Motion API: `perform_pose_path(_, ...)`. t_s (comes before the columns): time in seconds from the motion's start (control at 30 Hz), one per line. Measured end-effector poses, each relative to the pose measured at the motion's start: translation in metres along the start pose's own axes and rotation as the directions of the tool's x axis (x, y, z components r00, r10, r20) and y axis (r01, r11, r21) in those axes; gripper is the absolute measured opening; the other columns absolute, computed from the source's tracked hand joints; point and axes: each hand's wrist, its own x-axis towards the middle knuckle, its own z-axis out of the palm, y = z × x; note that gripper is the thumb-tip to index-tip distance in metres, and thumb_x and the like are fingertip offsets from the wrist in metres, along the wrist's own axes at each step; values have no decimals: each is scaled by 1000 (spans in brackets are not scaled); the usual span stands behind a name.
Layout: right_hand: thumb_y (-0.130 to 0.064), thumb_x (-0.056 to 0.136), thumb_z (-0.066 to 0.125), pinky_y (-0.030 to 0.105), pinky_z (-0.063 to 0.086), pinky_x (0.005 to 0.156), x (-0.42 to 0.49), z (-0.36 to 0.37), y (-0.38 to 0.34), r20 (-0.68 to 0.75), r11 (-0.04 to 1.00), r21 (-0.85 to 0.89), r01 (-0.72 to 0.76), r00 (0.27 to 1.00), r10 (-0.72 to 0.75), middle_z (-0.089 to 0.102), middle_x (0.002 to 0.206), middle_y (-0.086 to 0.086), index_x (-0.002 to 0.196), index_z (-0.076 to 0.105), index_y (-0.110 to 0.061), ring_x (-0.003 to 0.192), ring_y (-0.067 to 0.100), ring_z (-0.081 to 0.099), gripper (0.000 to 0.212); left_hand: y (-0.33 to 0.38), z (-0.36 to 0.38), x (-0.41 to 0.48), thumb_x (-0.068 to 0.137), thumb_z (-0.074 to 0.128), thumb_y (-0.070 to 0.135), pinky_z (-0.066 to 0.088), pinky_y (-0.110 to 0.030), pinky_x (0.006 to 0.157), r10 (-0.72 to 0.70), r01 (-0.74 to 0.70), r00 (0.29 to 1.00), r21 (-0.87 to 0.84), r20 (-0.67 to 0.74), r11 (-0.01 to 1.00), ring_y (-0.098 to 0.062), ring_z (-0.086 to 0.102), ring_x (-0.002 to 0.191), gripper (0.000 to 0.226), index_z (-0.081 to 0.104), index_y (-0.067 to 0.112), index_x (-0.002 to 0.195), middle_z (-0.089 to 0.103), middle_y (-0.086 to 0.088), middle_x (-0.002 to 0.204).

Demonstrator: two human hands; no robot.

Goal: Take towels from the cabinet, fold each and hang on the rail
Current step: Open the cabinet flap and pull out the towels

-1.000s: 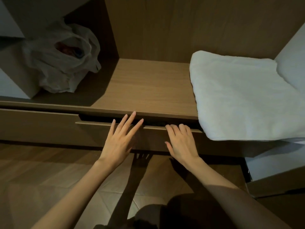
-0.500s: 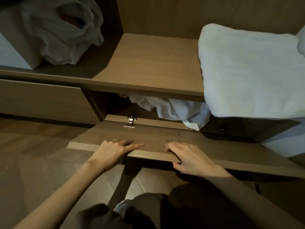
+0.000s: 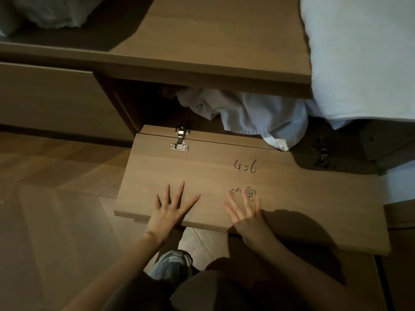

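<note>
Below, open cabinet, crumpled towels inside

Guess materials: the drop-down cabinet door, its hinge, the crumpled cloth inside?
Cabinet door: wood-look board, matte, probably laminate; grain lines, flat cut edge.
Hinge: bright metal, likely steel; shiny, with screws.
Crumpled cloth: soft white fabric, maybe cotton; loose folds, no gloss.

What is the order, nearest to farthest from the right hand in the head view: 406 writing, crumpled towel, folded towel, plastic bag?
1. 406 writing, on the door ahead of the right hand.
2. crumpled towel, inside the open compartment.
3. folded towel, on the shelf, right.
4. plastic bag, far left.
</note>
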Motion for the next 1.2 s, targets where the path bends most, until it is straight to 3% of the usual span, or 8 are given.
perform_pose_path(0.1,-17,43,92,74,32,97,5,15,3,35,998,-62,-22,999,24,17,158,13,148,34,-17,138,52,24,120,-1,19,9,48,91,6,42,-69,89,-18,19,999,11,-32,1000,-57,32,130,132,14,34,151,19,-23,156)
perform_pose_path(0.23,-14,52,85,70,21,107,8,30,12,-17,1000,-8,-5,1000,5,6,162,8,153,22,-21,144,47,10,119,4,25,15,49,90,7,40,-67,94,-55,53,996,-21,-69,998,-53,29,134,131,11,32,151,17,-20,157)
perform_pose_path(0.37,-52,88,57,65,6,115,7,11,21,47,986,143,85,995,-93,-11,161,-3,154,7,-29,145,32,-15,87,6,21,18,38,93,39,37,-70,92,-47,50,998,-111,29,993,-53,34,132,134,22,28,151,22,-22,154)
perform_pose_path(0.43,-48,99,39,52,-1,120,9,-8,30,28,965,251,77,996,-87,-11,161,-9,154,5,-30,147,20,-13,67,5,7,24,61,76,62,25,-73,99,-63,61,998,-196,-1,979,-51,20,139,115,9,35,151,7,-18,159)
perform_pose_path(0.57,-25,99,46,41,27,118,36,-33,55,-177,918,394,36,983,37,22,158,-7,149,29,-29,142,12,28,53,0,-18,51,96,32,57,7,-69,109,-151,122,986,-324,-66,938,-45,-14,143,71,-18,46,145,-23,-5,158)
perform_pose_path(0.8,-15,95,54,31,38,105,113,-85,90,-277,853,513,-96,922,271,23,157,4,149,32,-19,135,22,40,59,0,-31,86,88,42,66,22,-69,107,-187,184,982,-345,23,921,-52,-17,139,83,-13,47,147,-31,-4,155)
perform_pose_path(1.03,-27,98,50,50,30,110,178,-107,95,-22,716,626,-309,911,412,36,150,11,154,16,-25,141,38,25,65,1,-42,92,93,28,64,37,-59,105,-205,215,976,-401,69,891,-53,-10,140,66,-2,46,149,-24,-3,158)
perform_pose_path(1.2,-30,93,60,37,47,89,190,-109,90,-17,696,635,-335,895,446,51,131,12,133,46,-13,116,31,55,45,-2,-44,94,95,24,61,39,-56,104,-173,196,980,-441,93,876,-54,-11,139,61,2,45,150,-21,-3,159)
